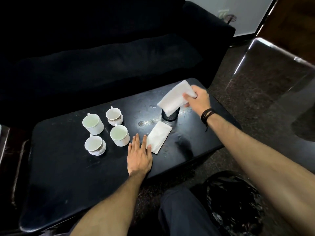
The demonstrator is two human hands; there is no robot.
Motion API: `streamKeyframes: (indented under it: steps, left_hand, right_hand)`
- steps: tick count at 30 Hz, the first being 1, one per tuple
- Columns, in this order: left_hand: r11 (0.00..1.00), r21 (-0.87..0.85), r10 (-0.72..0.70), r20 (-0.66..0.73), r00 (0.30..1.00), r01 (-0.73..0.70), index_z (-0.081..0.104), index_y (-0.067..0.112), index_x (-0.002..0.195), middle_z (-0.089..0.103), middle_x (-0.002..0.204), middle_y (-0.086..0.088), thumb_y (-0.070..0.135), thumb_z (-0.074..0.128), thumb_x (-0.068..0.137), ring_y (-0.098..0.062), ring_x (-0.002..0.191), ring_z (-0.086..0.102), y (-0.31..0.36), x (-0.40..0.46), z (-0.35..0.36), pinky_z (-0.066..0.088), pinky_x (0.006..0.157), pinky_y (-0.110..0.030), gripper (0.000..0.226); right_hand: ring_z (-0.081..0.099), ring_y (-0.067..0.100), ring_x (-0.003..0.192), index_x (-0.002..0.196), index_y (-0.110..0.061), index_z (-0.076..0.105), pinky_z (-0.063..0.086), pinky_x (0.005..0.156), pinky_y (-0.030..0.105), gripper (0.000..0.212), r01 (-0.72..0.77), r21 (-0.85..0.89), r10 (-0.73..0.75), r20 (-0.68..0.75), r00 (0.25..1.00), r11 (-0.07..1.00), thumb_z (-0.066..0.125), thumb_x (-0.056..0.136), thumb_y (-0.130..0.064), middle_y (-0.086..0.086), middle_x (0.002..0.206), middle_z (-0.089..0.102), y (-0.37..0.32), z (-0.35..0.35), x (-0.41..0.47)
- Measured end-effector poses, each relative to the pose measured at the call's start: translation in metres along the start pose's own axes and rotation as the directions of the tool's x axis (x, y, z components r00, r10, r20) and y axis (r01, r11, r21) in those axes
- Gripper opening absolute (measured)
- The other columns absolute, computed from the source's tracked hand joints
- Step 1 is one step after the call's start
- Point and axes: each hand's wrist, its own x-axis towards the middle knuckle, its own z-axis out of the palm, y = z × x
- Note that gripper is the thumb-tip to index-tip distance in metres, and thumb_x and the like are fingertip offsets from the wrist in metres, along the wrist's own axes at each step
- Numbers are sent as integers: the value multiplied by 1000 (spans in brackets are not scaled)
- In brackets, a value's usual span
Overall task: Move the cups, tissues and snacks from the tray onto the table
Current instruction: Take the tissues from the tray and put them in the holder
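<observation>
Several white cups stand on the black table [68,167]: two plain ones [92,123] [119,135] and two with a patterned band [114,116] [95,145]. A folded white tissue [158,137] lies flat on the table to their right. My left hand [140,154] rests flat with fingers spread, its fingertips touching that tissue's near edge. My right hand [198,100] holds a second white tissue [175,97] in the air above a small black mesh holder [170,115]. No tray or snacks are visible.
A dark sofa [102,57] runs behind the table. A glossy dark surface [272,74] stands at the right. A black plastic bag [233,201] lies on the carpet by my knee [184,210]. A dark armrest [10,150] borders the left.
</observation>
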Motion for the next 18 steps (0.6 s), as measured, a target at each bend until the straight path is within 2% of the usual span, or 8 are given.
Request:
streamKeyframes:
  steps: [2, 3, 6, 8, 10, 13, 15, 18]
  left_hand:
    - [1000, -5, -1, -3, 1000, 1, 24, 25, 155, 19, 162, -10, 42, 26, 101, -22, 151, 13, 0, 0, 1, 12, 123, -40, 56]
    - [1000, -2, 0, -3, 1000, 0, 24, 25, 155, 19, 162, -10, 42, 26, 101, -22, 151, 13, 0, 0, 1, 12, 123, -40, 56]
    - [1000, 9, 1, -6, 1000, -1, 25, 24, 154, 19, 162, -10, 42, 26, 101, -22, 151, 14, -1, 1, 2, 14, 122, -40, 56]
    - [1000, 9, -1, -8, 1000, 1, 25, 24, 154, 19, 162, -10, 42, 26, 102, -22, 151, 14, -1, 1, 2, 14, 122, -40, 56]
    - [1000, 8, 0, -7, 1000, 0, 25, 24, 154, 19, 162, -10, 42, 25, 102, -22, 151, 14, 0, 1, 2, 14, 122, -40, 56]
    - [1000, 12, 0, -11, 1000, 0, 26, 24, 154, 19, 162, -10, 42, 25, 101, -22, 150, 14, 0, 1, 3, 15, 122, -40, 56]
    - [1000, 13, -1, -13, 1000, 1, 27, 24, 154, 20, 162, -10, 42, 26, 101, -22, 150, 15, -1, 1, 4, 16, 122, -41, 56]
    - [1000, 20, 3, -20, 1000, -2, 28, 24, 154, 21, 162, -10, 42, 26, 101, -23, 150, 16, -1, 1, 5, 17, 121, -41, 55]
  right_hand:
    - [69, 7, 54, 85, -25, 66, 56, 47, 22, 12, 46, -56, -48, -36, 998, 997, 67, 84, -13, -3, 80, 69, -14, -5, 21]
    - [69, 7, 57, 87, -25, 66, 57, 48, 22, 12, 66, -94, -69, -38, 997, 993, 66, 85, -13, 1, 83, 70, -18, -6, 31]
    - [71, 23, 74, 93, -21, 68, 62, 62, 39, 12, 96, -238, -100, -5, 995, 967, 64, 84, -13, 8, 87, 70, -19, -6, 52]
    - [70, 26, 79, 94, -22, 68, 62, 64, 43, 14, 130, -313, -116, 65, 991, 941, 63, 84, -12, 10, 90, 70, -16, -2, 57]
    - [69, 26, 84, 92, -23, 67, 61, 72, 45, 14, 144, -355, -110, 117, 987, 923, 62, 85, -12, 10, 93, 69, -12, 4, 58]
    - [67, 30, 90, 91, -24, 66, 58, 81, 39, 15, 136, -399, -75, 165, 983, 907, 63, 82, -13, 12, 95, 69, -9, 15, 56]
    - [65, 32, 98, 99, -22, 66, 53, 88, 33, 21, 157, -473, -66, 203, 977, 867, 65, 79, -16, 11, 101, 71, -7, 24, 53]
    - [63, 31, 107, 111, -27, 63, 52, 92, 37, 33, 124, -529, -9, 214, 977, 839, 66, 79, -19, 9, 114, 67, -6, 34, 46]
